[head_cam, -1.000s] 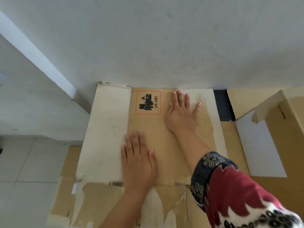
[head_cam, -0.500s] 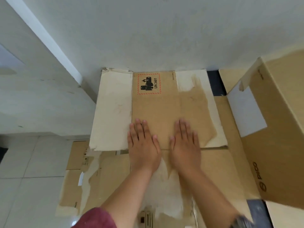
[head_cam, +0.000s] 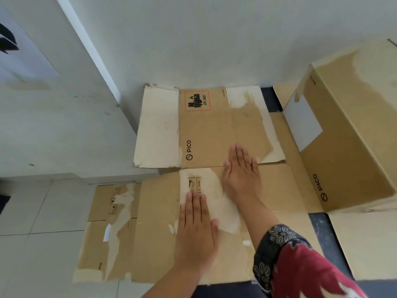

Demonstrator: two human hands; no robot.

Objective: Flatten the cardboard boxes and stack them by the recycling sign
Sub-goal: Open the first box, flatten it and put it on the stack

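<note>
Cardboard lies flat under both your palms: the flattened box (head_cam: pixel 206 134) is spread on the floor against the base of the white wall (head_cam: pixel 214 39), its far panel bearing a red-bordered UN 3481 label (head_cam: pixel 197 100) and a PICO logo. Your left hand (head_cam: pixel 196 229) presses down on the nearer panel, fingers (head_cam: pixel 193 203) straight and held close together, thumb out to the side. Your right hand (head_cam: pixel 241 171) lies across the crease between the two panels, its fingers straight and only slightly spread, also pressing flat and gripping nothing. A patterned red and dark sleeve (head_cam: pixel 296 261) covers your right forearm. Another flattened piece (head_cam: pixel 107 233) lies partly under the left edge of the box on the tiled floor (head_cam: pixel 32 222). To your right an unflattened PICO box (head_cam: pixel 352 147) stands upright, just beside the flat one. At the far left, part of a sign (head_cam: pixel 12 46) with dark markings shows on the wall.
</note>
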